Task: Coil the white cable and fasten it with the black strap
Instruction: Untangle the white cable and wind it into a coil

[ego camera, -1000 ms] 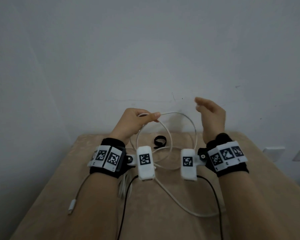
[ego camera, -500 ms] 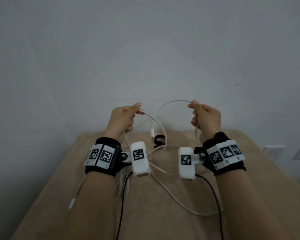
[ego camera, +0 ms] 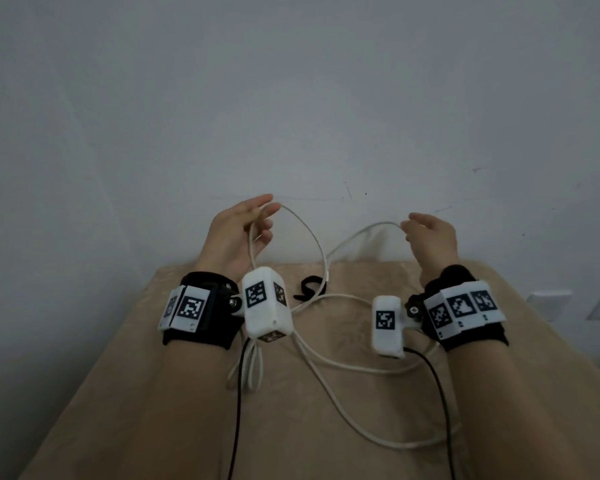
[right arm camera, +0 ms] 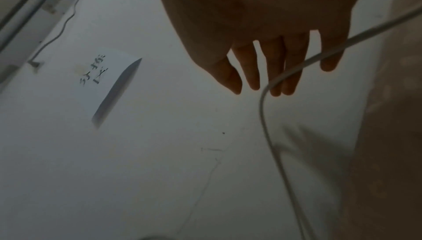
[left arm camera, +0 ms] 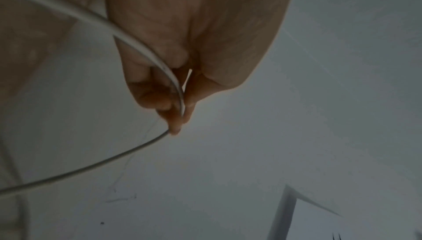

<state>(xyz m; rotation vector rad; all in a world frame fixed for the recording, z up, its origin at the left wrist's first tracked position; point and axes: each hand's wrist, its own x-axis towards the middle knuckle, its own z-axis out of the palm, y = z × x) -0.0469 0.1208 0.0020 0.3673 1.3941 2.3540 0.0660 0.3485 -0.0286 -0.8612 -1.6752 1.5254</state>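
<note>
The white cable (ego camera: 325, 268) arcs between both raised hands and trails in loose loops over the tan table (ego camera: 174, 410). My left hand (ego camera: 269, 209) pinches the cable between thumb and fingertips, as the left wrist view confirms for the hand (left arm camera: 180, 115) and cable (left arm camera: 137, 46). My right hand (ego camera: 407, 226) is up at the right with straight fingers. The cable (right arm camera: 263, 114) only lies across those fingers (right arm camera: 290, 81), ungripped. The black strap (ego camera: 309, 289) lies curled on the table near the far edge, below and between the hands.
A plain wall stands right behind the table's far edge. Two wall sockets (ego camera: 548, 303) sit low at the right. Black cords (ego camera: 437, 393) run back from the wrist cameras over the table. A paper note (right arm camera: 109, 81) is stuck on the wall.
My right hand has let go its grip on the cable, straightened its fingers and shifted right. The left hand keeps its pinch, and the cable between the hands has sagged.
</note>
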